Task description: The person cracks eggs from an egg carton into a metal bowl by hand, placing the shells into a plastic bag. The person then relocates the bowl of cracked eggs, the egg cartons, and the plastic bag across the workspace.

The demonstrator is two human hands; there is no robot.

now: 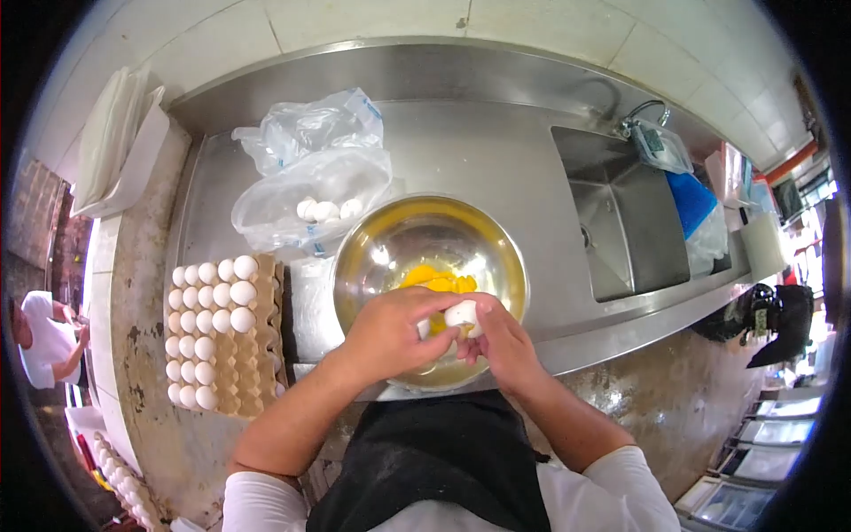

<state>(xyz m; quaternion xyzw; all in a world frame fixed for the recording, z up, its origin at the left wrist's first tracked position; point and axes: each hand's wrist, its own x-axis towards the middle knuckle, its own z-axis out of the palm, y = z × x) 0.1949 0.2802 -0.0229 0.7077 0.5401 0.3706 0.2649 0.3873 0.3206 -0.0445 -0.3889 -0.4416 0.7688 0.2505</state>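
Both hands are over a large steel mixing bowl (498, 238), holding a cracked white egg. My left hand (394, 326) has its fingers closed round one piece of eggshell (424, 329). Between the fingers of my right hand (507, 344) is the other, larger piece of eggshell (462, 314). Raw egg shows in the gap between the two pieces. Orange-yellow yolks (436, 278) lie in the bowl below, partly hidden by my hands. Left of the bowl stands a cardboard egg tray (239, 372) with rows of white eggs and several bare cups.
A clear plastic bag (266, 208) holding several white shells or eggs lies behind the bowl. Another crumpled bag (306, 133) is beyond it. A steel sink (620, 235) is set into the counter at right. Far left, another person (49, 341) is in view.
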